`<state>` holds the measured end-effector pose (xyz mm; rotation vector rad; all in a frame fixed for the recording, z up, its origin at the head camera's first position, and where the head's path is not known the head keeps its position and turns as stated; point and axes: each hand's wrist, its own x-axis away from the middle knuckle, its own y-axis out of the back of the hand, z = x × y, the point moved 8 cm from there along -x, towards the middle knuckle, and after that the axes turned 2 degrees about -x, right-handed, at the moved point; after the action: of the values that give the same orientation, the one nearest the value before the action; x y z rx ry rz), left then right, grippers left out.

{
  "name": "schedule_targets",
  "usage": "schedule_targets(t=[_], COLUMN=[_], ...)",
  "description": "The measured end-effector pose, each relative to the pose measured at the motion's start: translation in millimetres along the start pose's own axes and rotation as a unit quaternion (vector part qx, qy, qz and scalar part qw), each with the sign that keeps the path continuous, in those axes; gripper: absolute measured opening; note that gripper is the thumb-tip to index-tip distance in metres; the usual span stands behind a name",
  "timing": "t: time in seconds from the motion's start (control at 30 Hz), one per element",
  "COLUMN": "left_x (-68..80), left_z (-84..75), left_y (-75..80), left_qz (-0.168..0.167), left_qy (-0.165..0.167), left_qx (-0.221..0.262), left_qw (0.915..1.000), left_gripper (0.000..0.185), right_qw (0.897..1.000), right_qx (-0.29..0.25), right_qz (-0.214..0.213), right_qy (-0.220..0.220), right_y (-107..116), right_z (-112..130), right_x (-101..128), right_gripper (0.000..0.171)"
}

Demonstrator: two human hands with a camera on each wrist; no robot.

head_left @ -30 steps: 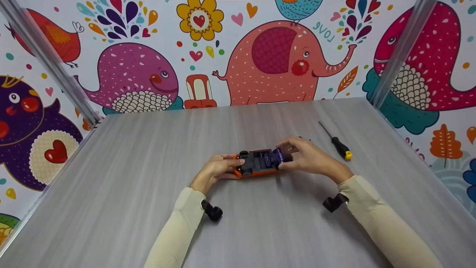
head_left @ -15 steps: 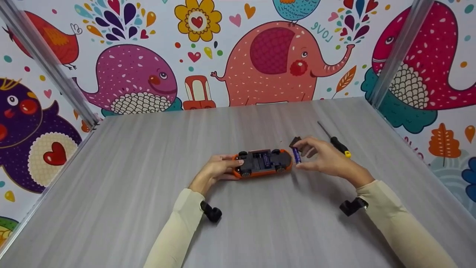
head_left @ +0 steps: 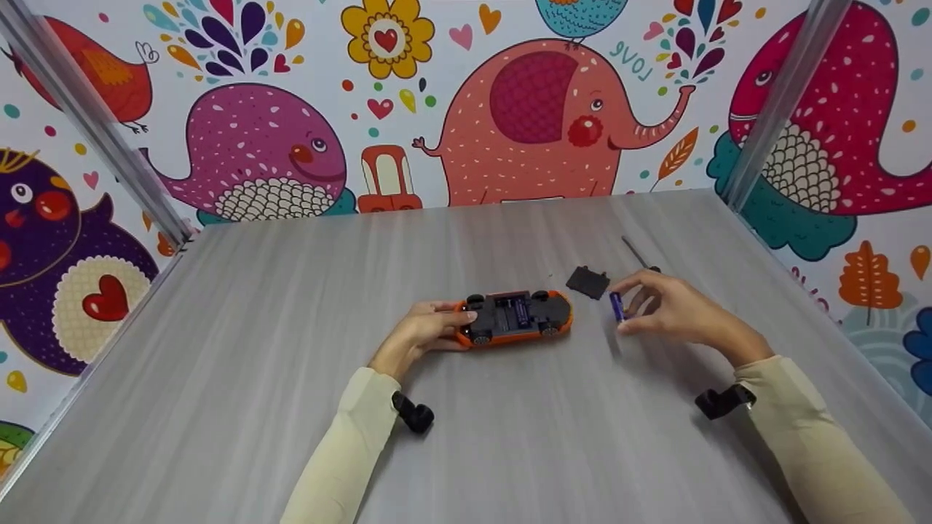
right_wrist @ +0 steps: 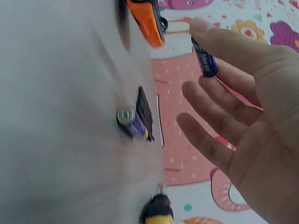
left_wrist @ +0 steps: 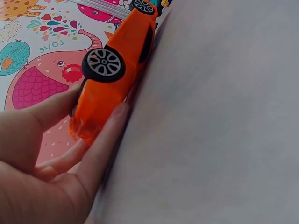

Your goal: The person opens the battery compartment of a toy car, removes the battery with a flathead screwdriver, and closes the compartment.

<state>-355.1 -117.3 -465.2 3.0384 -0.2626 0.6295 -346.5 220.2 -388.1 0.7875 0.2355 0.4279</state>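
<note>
At table centre, orange toy car (head_left: 514, 317) lies upside down, one battery visible in open compartment. Left hand (head_left: 424, 333) grips its rear end, fingers curled round body. Right hand (head_left: 671, 309) beside car pinches blue battery (head_left: 617, 306) between thumb and forefinger. Second battery (right_wrist: 132, 123), black battery cover (head_left: 587, 282), screwdriver (right_wrist: 156, 213) lie nearby.

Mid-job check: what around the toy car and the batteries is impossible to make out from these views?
- Toy car top side: faces the table in every view.
- Battery in the right hand: label too small in head view, part-covered by fingers in right wrist view.
- Screwdriver: handle hidden behind the right hand in head view; cut by the bottom edge in right wrist view.
</note>
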Motion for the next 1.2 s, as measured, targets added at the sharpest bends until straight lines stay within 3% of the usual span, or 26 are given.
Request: schedule_targets(t=[0.27, 0.5, 1.03, 1.2], left_x=[-0.3, -1.0, -1.5, -1.3], left_z=[0.3, 0.8, 0.8, 0.0], left_y=[0.6, 0.9, -0.4, -0.6], left_qz=[0.002, 0.003, 0.003, 0.005], left_qy=[0.000, 0.000, -0.006, -0.006], left_qx=[-0.004, -0.012, -0.001, 0.002], left_qw=[1.0000, 0.9999, 1.0000, 1.0000], left_gripper=[0.058, 0.058, 0.053, 0.052], right_qw=[0.999, 0.998, 0.996, 0.996], right_qx=[-0.001, -0.002, 0.026, 0.035], right_qz=[0.007, 0.014, 0.024, 0.026], right_qy=[-0.044, -0.066, -0.087, -0.073], right_y=[16.7, 17.0, 4.2, 1.8], right_z=[-25.5, -46.3, -57.7, -55.7], right_x=[7.2, 8.0, 4.9, 4.7], right_gripper=[0.056, 0.058, 0.062, 0.062])
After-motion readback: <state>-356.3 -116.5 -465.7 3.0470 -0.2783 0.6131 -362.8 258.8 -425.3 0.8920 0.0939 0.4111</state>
